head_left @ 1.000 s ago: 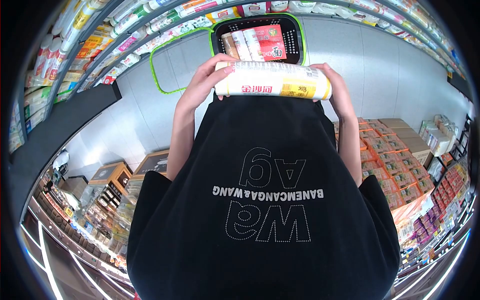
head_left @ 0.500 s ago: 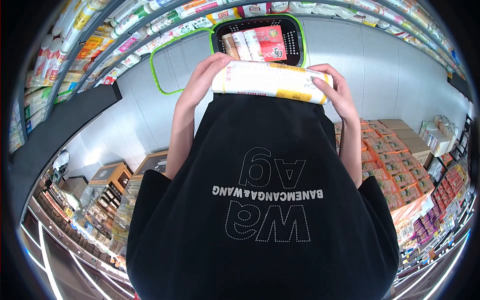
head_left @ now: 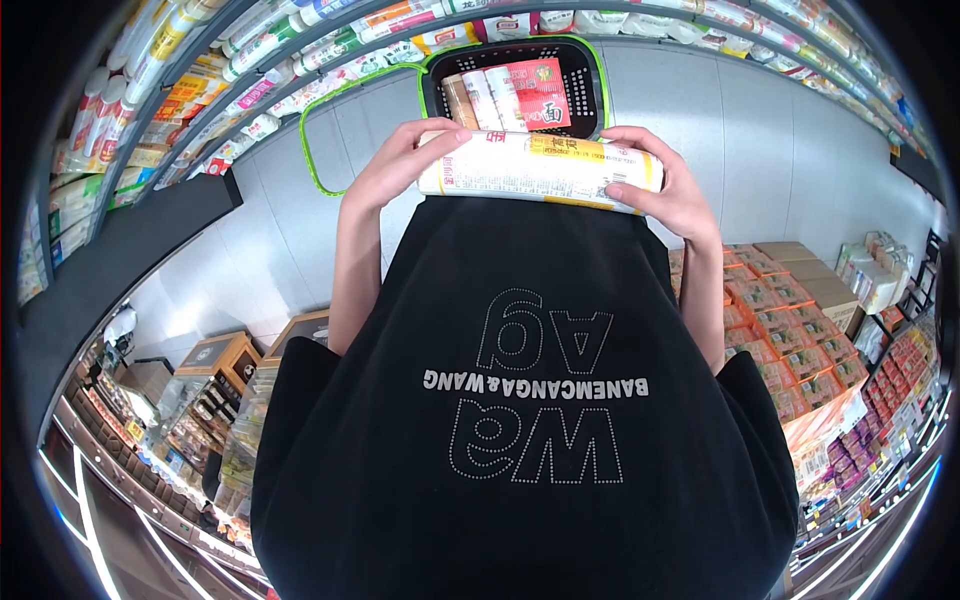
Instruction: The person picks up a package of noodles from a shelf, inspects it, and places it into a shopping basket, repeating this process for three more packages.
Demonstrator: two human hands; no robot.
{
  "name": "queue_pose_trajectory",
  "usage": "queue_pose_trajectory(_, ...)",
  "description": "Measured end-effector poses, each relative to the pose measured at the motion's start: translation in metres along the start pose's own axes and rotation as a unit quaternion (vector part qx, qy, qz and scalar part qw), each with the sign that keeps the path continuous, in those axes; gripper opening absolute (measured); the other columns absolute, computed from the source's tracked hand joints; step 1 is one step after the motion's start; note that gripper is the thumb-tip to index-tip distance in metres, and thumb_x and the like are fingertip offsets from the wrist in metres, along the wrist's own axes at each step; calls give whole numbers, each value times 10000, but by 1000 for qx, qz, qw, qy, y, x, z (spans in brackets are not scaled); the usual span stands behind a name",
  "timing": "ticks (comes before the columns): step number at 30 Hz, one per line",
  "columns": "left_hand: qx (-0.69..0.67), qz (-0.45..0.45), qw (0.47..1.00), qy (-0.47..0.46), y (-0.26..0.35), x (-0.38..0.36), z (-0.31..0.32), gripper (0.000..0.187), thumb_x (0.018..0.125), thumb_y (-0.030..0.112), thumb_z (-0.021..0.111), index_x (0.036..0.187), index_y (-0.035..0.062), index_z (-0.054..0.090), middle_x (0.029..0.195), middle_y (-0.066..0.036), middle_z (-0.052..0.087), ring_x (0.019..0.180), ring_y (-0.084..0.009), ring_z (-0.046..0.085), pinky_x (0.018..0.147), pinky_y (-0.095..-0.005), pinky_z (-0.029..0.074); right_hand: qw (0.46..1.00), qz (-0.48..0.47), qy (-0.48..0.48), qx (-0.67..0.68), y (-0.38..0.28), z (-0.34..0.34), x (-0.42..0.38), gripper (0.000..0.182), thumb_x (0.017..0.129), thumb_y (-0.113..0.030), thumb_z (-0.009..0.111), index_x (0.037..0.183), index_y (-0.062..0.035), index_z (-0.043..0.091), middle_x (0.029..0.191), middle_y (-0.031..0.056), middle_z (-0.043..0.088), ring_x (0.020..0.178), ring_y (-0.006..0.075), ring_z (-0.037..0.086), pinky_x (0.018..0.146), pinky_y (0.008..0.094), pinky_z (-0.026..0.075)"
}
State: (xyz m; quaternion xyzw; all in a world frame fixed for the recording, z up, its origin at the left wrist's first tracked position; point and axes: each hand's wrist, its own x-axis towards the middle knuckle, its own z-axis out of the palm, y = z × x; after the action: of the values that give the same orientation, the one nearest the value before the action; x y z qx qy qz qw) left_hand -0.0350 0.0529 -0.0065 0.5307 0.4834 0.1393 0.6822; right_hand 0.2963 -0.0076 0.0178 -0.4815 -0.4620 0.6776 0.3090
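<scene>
A long white and yellow cylindrical package [head_left: 540,170] lies level in front of my chest, held at both ends. My left hand [head_left: 415,160] grips its left end, thumb on top. At the right end, my right hand [head_left: 660,185] has its fingers behind the package and its thumb on the printed face. Just beyond the package, a black basket [head_left: 590,85] with a green rim stands on the floor. Inside it are a red packet [head_left: 540,90], white rolls [head_left: 490,95] and a brown roll [head_left: 458,100]. The package hides the basket's near edge.
Shelves of packaged goods [head_left: 400,15] curve along the top and left. The basket's green handle [head_left: 310,150] is folded down to the left. Stacked orange boxes [head_left: 790,320] stand at the right. Wooden crates [head_left: 215,355] are at the lower left, on the grey floor [head_left: 720,120].
The package has rolled in my hands, so a different printed side with dense small text faces up. Both hands have shifted slightly and still hold its ends.
</scene>
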Motion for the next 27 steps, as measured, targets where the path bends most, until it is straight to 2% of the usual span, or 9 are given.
queue_pose_trajectory(2,4,-5,1000,-2,1,-1,0,333,942,304,589,1060,1,660,943,-23,662,897,-63,566,799,-215,437,1000,-5,4,-12,0,0,1,425,815,-82,731,1212,-39,583,1100,75,633,1015,122,577,887,277,471)
queue_pose_trajectory(4,-1,4,1000,0,2,-3,1,370,910,341,641,1052,1,675,936,-43,667,892,-81,573,800,-237,455,997,20,41,-54,1,-1,5,367,885,-242,674,1165,-12,620,1067,86,656,1001,125,584,887,271,460)
queue_pose_trajectory(5,-2,5,1000,0,3,-4,1,370,910,341,641,1052,1,675,936,-43,667,892,-81,573,800,-237,455,997,20,41,-55,2,-2,6,367,885,-242,674,1165,-12,620,1067,86,656,1001,125,584,887,271,460)
queue_pose_trajectory(7,-36,28,999,1,5,-5,4,303,905,268,659,1052,3,672,936,-38,667,887,-75,579,793,-231,462,995,85,26,47,4,-5,9,457,926,-395,588,1109,20,651,1039,92,670,987,131,589,900,267,441)
queue_pose_trajectory(10,-63,47,997,7,3,-5,6,246,897,200,668,1052,9,669,949,-36,667,890,-70,587,791,-229,470,991,124,-48,-24,5,-18,11,482,945,-368,555,1179,50,614,1089,114,666,968,135,599,914,267,435)
queue_pose_trajectory(17,-92,86,991,47,-3,-3,13,255,891,189,670,1080,24,628,978,-39,657,905,-72,592,796,-225,467,993,96,-32,-64,-8,-14,12,450,908,-364,630,1120,33,647,1047,90,668,1016,144,581,926,272,424)
queue_pose_trajectory(19,-97,105,985,95,-4,1,16,270,916,227,630,1093,25,608,960,-47,653,869,-88,614,723,-225,498,995,83,-22,-54,-4,-15,14,421,883,-304,678,1138,29,638,1067,86,662,1016,146,582,933,278,423)
queue_pose_trajectory(22,-204,21,977,65,-2,3,16,314,949,292,559,1100,20,600,938,-64,651,821,-110,638,606,-242,524,994,66,-26,-89,-1,-17,17,405,884,-243,669,1187,18,607,1077,82,654,1009,124,575,930,270,426)
queue_pose_trajectory(27,-205,-16,976,78,-19,23,19,396,958,352,484,1081,-9,591,947,-106,649,753,-165,662,557,-285,547,991,97,-42,-87,7,-24,24,429,853,-205,706,1206,14,597,1120,85,640,1040,129,563,944,274,424)
